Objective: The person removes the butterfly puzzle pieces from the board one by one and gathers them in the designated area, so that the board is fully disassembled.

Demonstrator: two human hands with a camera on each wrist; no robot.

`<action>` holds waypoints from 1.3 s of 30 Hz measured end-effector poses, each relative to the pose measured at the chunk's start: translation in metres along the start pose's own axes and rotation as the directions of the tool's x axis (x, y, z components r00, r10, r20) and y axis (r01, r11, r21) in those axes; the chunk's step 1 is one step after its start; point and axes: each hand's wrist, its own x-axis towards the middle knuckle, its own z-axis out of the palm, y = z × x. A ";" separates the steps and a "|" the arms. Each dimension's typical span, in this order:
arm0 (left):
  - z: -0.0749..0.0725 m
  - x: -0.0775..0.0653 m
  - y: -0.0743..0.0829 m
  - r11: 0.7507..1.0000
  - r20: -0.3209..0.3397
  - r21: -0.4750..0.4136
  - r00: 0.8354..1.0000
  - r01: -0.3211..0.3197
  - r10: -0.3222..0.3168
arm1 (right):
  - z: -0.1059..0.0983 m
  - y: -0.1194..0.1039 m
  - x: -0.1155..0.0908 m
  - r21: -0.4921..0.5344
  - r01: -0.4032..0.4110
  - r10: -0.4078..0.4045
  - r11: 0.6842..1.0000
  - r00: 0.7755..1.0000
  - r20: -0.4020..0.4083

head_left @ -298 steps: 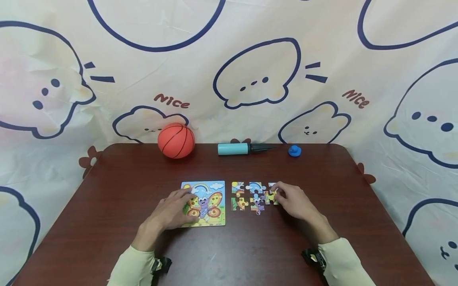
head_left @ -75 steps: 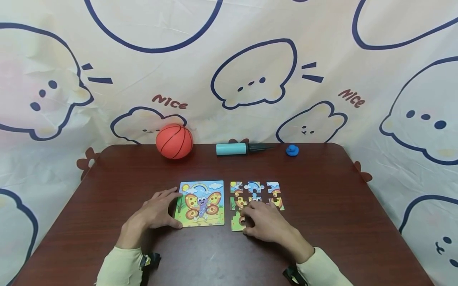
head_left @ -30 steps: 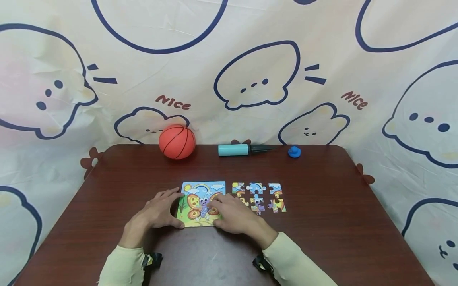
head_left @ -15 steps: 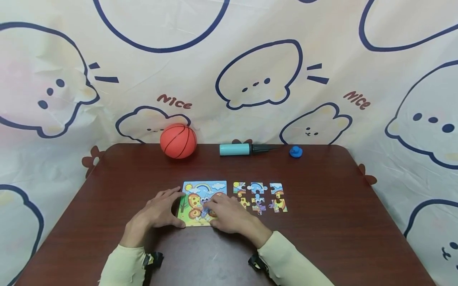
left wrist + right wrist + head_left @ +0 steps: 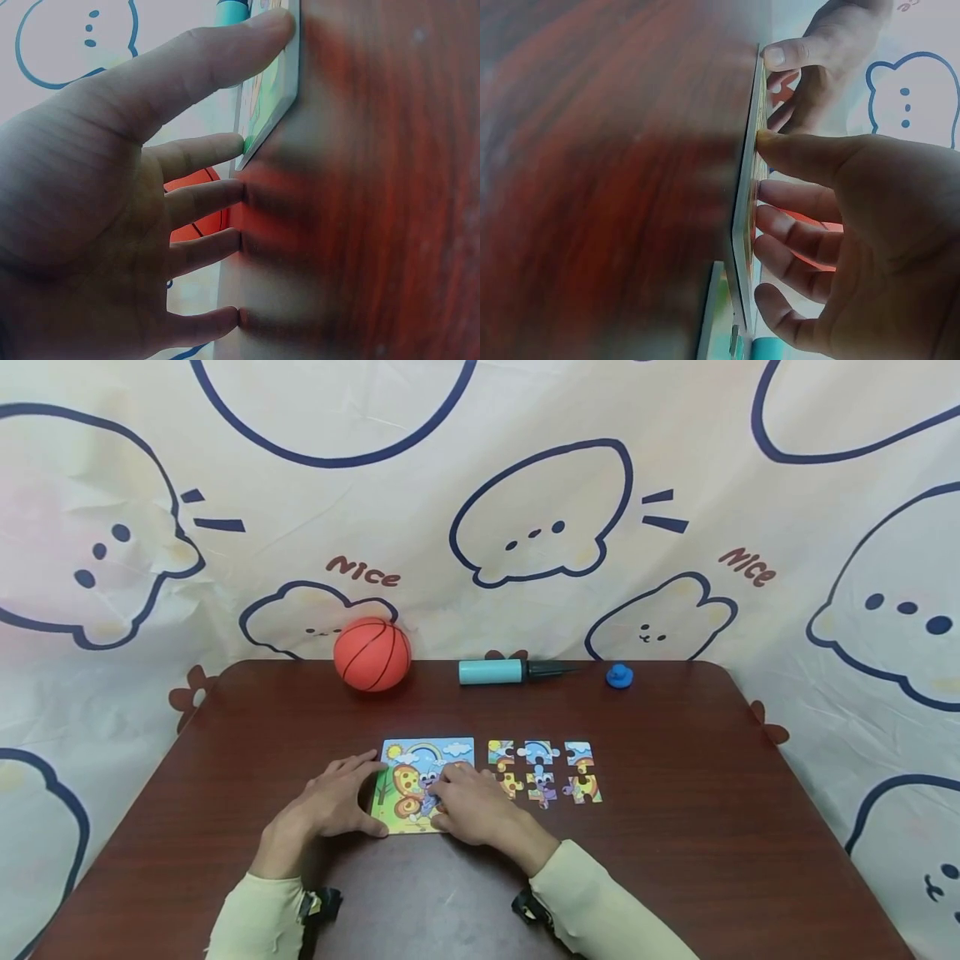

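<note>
A square butterfly jigsaw puzzle point(image 5: 397, 822) lies flat on the brown table, partly covered. My left hand point(image 5: 330, 802) rests at its left side, fingers spread and fairly straight, the thumb point(image 5: 270, 30) touching the edge. My right hand point(image 5: 476, 806) lies over the puzzle's right part; its bent fingertips point(image 5: 765, 195) and thumb touch the surface. No piece shows lifted between them. Several loose puzzle pieces point(image 5: 538, 752) are set apart in rows to the right. In the right wrist view, a green loose piece point(image 5: 718, 307) lies beside the puzzle; my right hand hides that place in the head view.
Along the far edge of the table point(image 5: 712, 827) stand a small red basketball point(image 5: 372, 654), a teal hand pump point(image 5: 490, 672) with a black nozzle, and a small blue toy point(image 5: 619, 676). A patterned cloth point(image 5: 525, 527) hangs behind.
My right hand has moved from the loose pieces left onto the puzzle, then shifted slightly farther left. Earlier, several pieces were laid in rows. My left hand has stayed at the left edge lately.
</note>
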 end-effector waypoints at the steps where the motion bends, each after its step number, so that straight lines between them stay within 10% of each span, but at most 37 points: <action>1: -0.001 0.000 0.001 1.000 -0.002 0.002 1.000 -0.001 0.001 | -0.001 0.000 0.000 0.002 -0.004 0.004 1.000 1.000 -0.002; 23: 0.001 -0.001 0.000 1.000 0.005 0.009 1.000 0.010 -0.010 | 0.000 -0.005 -0.002 0.055 -0.025 0.029 0.998 0.997 -0.068; 39: 0.001 0.001 -0.001 1.000 0.008 0.010 1.000 0.014 -0.014 | -0.006 0.006 -0.008 0.329 0.035 -0.002 0.944 0.995 -0.097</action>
